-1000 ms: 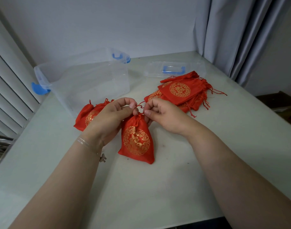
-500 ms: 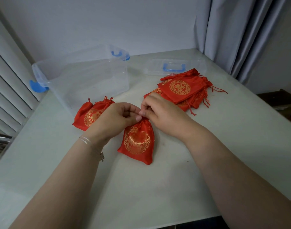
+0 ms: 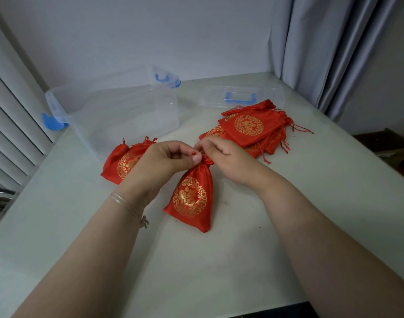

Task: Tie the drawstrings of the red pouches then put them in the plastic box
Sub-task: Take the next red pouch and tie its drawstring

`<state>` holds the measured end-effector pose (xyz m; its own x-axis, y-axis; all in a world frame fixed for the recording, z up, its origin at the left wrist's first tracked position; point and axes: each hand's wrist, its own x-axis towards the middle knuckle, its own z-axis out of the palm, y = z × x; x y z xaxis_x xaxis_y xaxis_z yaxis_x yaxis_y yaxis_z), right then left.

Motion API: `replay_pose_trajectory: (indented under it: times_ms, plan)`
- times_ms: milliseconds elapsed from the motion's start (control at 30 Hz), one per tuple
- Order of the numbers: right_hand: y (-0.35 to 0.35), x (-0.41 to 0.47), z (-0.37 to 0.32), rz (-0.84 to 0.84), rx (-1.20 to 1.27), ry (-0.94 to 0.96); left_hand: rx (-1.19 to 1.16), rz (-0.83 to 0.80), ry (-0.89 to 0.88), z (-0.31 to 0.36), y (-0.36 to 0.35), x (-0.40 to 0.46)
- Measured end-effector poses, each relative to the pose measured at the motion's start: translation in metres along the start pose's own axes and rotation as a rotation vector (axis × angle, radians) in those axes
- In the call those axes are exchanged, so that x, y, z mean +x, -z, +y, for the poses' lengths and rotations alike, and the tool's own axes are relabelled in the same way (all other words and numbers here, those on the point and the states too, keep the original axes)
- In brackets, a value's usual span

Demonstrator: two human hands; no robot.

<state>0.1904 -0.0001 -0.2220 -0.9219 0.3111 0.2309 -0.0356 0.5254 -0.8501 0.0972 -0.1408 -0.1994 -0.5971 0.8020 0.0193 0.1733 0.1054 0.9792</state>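
Note:
A red pouch with a gold emblem (image 3: 192, 198) lies in the middle of the table, its neck gathered tight. My left hand (image 3: 164, 159) pinches a red drawstring end at the neck. My right hand (image 3: 224, 154) pinches the other drawstring just right of the neck. Two cinched red pouches (image 3: 123, 161) lie behind my left hand, partly hidden by it. A pile of flat red pouches (image 3: 249, 127) with loose strings sits behind my right hand. The clear plastic box (image 3: 118, 111) with blue latches stands open at the back left.
The box's clear lid (image 3: 242, 97) with a blue handle lies at the back, behind the pile. A grey curtain (image 3: 322, 49) hangs at the right. White slats (image 3: 10, 120) border the table's left side. The pale table (image 3: 219, 260) ends close to me.
The view has shifted a little. My hands have drawn slightly apart at the pouch's neck, which now shows between them as a tight gathered knot. The pouch stays on the table.

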Motion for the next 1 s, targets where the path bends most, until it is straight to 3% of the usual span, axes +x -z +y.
replay_pose_trajectory:
  times_ms: [267, 433, 800, 900, 1000]
  plan:
    - [0.006, -0.002, -0.003, 0.143, -0.274, 0.070, 0.004, 0.105, 0.019, 0.000, 0.000, 0.004]
    - [0.004, -0.006, -0.009, 0.120, -0.299, 0.061, 0.027, 0.193, 0.018, -0.005, -0.001, 0.007]
    - [0.012, -0.011, -0.014, -0.062, -0.287, -0.017, -0.115, 0.100, 0.123, -0.011, 0.009, 0.012]
    - [0.017, -0.010, -0.007, 0.011, -0.324, -0.027, -0.057, 0.084, 0.065, -0.010, 0.007, 0.011]
    - [0.017, -0.007, -0.009, 0.120, -0.158, 0.064, -0.019, 0.035, -0.026, -0.007, 0.006, 0.008]
